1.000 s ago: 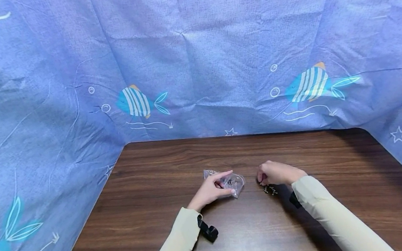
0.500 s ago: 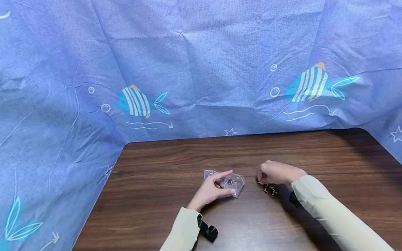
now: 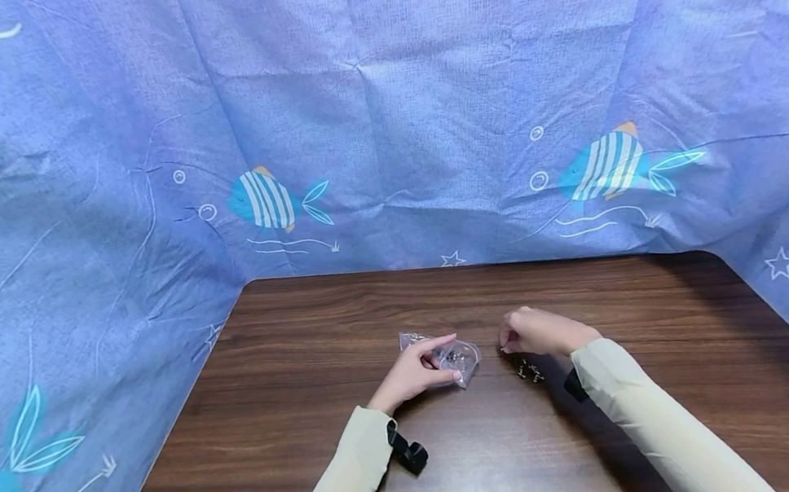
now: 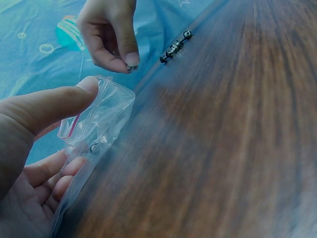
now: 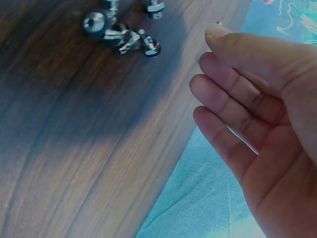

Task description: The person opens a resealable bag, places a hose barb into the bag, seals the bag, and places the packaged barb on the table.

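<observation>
My left hand [image 3: 416,372] holds a clear zip bag [image 4: 110,111] by its mouth, thumb on one side and fingers on the other, so the mouth gapes. Through the plastic a small metal piece [image 4: 94,148] shows. Across from it, my right hand [image 3: 544,332] pinches a small shiny screw [image 4: 131,68] between thumb and fingertip, close to the bag's mouth in the left wrist view. In the right wrist view the thumb mostly hides that screw. A loose cluster of small metal screws [image 5: 126,37] lies on the table just below the right hand.
The brown wood-grain table [image 3: 315,321] carries everything. Behind and beside it hangs a blue cloth [image 3: 379,116] with fish prints. A black strap with a small device [image 3: 408,451] is on the left wrist.
My right hand has lifted a little off the screws and shifted slightly left, toward the bag, with its fingertips pinched. The left hand and the bag have stayed in place.
</observation>
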A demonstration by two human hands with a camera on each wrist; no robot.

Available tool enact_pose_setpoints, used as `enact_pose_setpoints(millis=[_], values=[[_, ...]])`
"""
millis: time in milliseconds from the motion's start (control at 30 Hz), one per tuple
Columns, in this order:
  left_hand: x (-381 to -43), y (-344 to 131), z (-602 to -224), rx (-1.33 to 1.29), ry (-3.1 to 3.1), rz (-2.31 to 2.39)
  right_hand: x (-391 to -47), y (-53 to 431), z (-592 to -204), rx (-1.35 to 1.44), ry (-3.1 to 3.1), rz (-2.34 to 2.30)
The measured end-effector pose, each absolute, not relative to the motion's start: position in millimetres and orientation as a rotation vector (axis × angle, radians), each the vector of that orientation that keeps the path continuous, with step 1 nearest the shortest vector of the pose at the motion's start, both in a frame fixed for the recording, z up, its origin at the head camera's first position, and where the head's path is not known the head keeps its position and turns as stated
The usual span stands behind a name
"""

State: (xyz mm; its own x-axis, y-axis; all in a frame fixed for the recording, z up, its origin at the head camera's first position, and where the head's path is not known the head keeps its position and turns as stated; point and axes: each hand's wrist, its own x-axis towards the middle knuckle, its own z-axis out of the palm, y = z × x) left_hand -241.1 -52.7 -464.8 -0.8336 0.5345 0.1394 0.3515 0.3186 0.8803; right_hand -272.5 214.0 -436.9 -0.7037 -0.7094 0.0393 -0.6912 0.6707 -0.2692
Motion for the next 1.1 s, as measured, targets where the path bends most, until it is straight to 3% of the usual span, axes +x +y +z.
enact_pose_setpoints(millis=[800,1100], values=[[-240,-52,-466,0.795,2.413,1.523,-271,185,-423,-1.272,2.857,-0.446],[-258,-50,-499,0.775,2.434,1.528,-269,174,-420,-1.286,2.859,-0.426]])
